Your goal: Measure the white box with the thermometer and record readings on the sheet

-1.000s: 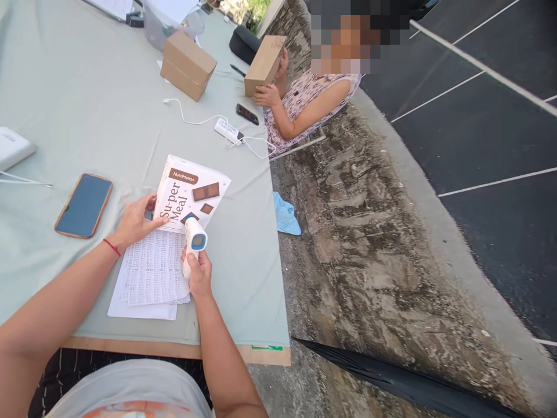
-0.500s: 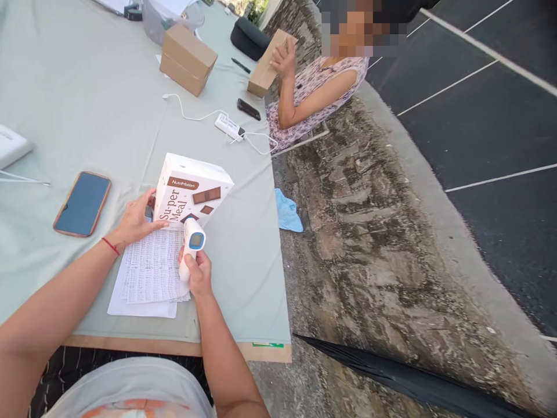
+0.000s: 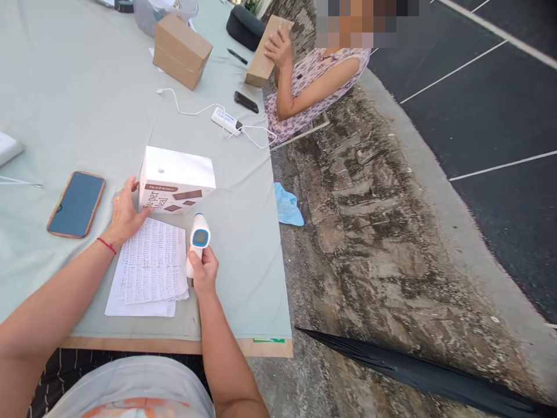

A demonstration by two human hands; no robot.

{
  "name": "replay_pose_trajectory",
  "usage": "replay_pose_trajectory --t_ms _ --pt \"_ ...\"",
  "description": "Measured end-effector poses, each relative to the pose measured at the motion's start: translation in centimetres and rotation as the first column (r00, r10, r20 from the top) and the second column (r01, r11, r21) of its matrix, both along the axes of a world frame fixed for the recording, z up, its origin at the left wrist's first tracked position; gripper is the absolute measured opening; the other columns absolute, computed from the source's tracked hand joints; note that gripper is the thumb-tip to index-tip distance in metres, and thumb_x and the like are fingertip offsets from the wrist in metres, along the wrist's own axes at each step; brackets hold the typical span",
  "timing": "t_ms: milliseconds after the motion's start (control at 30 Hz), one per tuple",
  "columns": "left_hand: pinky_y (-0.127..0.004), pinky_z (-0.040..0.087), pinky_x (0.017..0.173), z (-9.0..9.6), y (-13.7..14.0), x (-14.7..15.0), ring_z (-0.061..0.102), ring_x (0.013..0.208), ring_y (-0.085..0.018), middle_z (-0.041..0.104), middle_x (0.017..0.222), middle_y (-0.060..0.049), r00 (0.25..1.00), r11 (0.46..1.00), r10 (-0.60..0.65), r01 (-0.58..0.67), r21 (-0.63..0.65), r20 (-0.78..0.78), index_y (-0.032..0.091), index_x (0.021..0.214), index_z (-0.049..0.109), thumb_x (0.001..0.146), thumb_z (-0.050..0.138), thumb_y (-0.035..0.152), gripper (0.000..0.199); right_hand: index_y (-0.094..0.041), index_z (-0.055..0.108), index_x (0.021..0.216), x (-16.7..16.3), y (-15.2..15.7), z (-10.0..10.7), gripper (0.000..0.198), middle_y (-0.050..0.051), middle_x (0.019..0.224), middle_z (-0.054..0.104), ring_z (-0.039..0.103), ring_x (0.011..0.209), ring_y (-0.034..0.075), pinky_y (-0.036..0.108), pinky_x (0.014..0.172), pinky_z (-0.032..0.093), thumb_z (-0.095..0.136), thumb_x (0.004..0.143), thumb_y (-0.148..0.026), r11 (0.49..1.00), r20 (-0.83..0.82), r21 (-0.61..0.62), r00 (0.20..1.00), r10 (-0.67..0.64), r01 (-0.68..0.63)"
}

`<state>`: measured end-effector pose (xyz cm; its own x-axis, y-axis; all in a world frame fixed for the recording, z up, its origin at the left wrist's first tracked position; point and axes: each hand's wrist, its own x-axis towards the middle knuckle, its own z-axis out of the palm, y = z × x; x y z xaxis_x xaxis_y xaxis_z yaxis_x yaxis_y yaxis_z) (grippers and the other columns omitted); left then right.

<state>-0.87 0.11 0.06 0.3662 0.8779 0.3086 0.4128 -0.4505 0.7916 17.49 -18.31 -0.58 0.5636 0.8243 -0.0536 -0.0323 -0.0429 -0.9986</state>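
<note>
A white box printed "NutriMotion" (image 3: 177,174) with brown chocolate-bar pictures stands upright on the cloth-covered table (image 3: 243,278). My left hand (image 3: 125,213) is at its lower left corner, fingers apart and thumb against or very close to its front. My right hand (image 3: 204,271) is wrapped around the handle of a white infrared thermometer (image 3: 194,255) with a blue-rimmed screen, held to the right of some papers. Those papers (image 3: 152,264), covered in dense small print, lie in front of the box. A brown-edged smartphone (image 3: 76,204) lies left of my left hand.
Across the table a person in a patterned top (image 3: 313,84) holds a cardboard box (image 3: 265,55). Another cardboard box (image 3: 180,52), a black case (image 3: 246,28), a pen (image 3: 237,56) and a white power strip (image 3: 226,121) with a cable lie farther back. A blue cloth (image 3: 288,204) shows beyond the right edge.
The white box has gone from tilted in my left hand to standing on the table, slightly left. My left hand's grip has loosened. The thermometer has moved a little right, away from the box.
</note>
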Motion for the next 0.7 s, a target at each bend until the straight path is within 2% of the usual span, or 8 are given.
replay_pose_trajectory --t_ms 67,133,233,300,400,533,600,700 --pt "-0.06 0.047 0.109 0.0 -0.1 0.0 0.058 0.126 -0.034 0.054 0.136 -0.013 0.992 0.991 0.124 -0.125 0.048 0.033 0.029 0.148 0.032 0.081 0.079 0.031 0.081 -0.021 0.069 0.11 0.9 0.1 -0.2 0.052 0.005 0.095 0.069 0.06 0.087 0.02 0.035 0.079 0.052 0.078 0.072 -0.055 0.989 0.131 -0.028 0.981 -0.14 0.145" --pt "-0.056 0.051 0.101 0.2 -0.4 0.0 0.059 0.113 -0.03 0.052 0.126 -0.011 0.973 0.968 0.213 -0.222 0.116 0.086 0.028 0.135 0.039 0.079 0.08 0.032 0.069 -0.022 0.067 0.12 2.4 0.2 -0.7 0.06 0.006 0.101 0.069 0.059 0.092 0.022 0.036 0.084 0.051 0.08 0.069 -0.051 0.945 0.284 -0.082 0.916 -0.282 0.317" --pt "-0.052 0.053 0.094 0.8 -1.4 0.1 0.058 0.103 -0.027 0.052 0.113 -0.008 0.962 0.931 0.243 -0.268 0.247 0.128 0.028 0.115 0.043 0.085 0.074 0.032 0.043 -0.023 0.067 0.117 4.9 0.0 -1.8 0.059 0.005 0.096 0.067 0.057 0.09 0.023 0.037 0.084 0.049 0.082 0.065 -0.048 0.878 0.462 -0.158 0.82 -0.339 0.452" --pt "-0.05 0.053 0.091 1.3 -2.1 0.3 0.059 0.1 -0.026 0.055 0.105 -0.006 0.981 0.928 0.177 -0.193 0.32 0.078 0.027 0.106 0.045 0.091 0.067 0.03 0.028 -0.024 0.068 0.11 6.2 -0.3 -2.3 0.052 0.006 0.097 0.067 0.057 0.093 0.025 0.038 0.085 0.048 0.081 0.066 -0.048 0.868 0.52 -0.185 0.795 -0.311 0.461" --pt "-0.047 0.052 0.088 1.7 -3.2 0.9 0.063 0.097 -0.026 0.063 0.101 -0.006 0.994 0.945 -0.06 0.086 0.316 -0.09 0.025 0.098 0.053 0.098 0.06 0.031 0.009 -0.023 0.069 0.105 6.9 -0.5 -2.5 0.045 0.009 0.101 0.068 0.059 0.099 0.028 0.044 0.091 0.048 0.079 0.068 -0.048 0.861 0.589 -0.212 0.763 -0.265 0.463" --pt "-0.048 0.051 0.094 1.4 -4.0 1.8 0.065 0.104 -0.029 0.07 0.108 -0.009 0.897 0.894 -0.354 0.407 0.186 -0.263 0.023 0.099 0.066 0.099 0.063 0.036 0.013 -0.023 0.07 0.097 6.1 -0.4 -2.0 0.035 0.014 0.107 0.066 0.058 0.105 0.031 0.049 0.095 0.047 0.075 0.077 -0.051 0.881 0.675 -0.048 0.666 -0.318 0.47" --pt "-0.05 0.05 0.097 1.2 -4.3 2.1 0.064 0.109 -0.031 0.071 0.114 -0.01 0.858 0.87 -0.406 0.468 0.154 -0.316 0.023 0.103 0.07 0.097 0.067 0.038 0.017 -0.024 0.071 0.094 5.1 -0.3 -1.8 0.028 0.01 0.095 0.066 0.059 0.091 0.026 0.043 0.087 0.049 0.07 0.083 -0.051 0.916 0.65 0.037 0.687 -0.325 0.399" --pt "-0.053 0.048 0.102 0.9 -4.6 2.2 0.062 0.115 -0.034 0.069 0.124 -0.013 0.811 0.842 -0.435 0.52 0.141 -0.391 0.022 0.108 0.073 0.093 0.073 0.041 0.024 -0.025 0.072 0.094 3.4 -0.3 -1.8 0.024 0.001 0.074 0.062 0.05 0.067 0.018 0.035 0.072 0.047 0.071 0.083 -0.047 0.968 0.607 -0.021 0.772 -0.187 0.251"
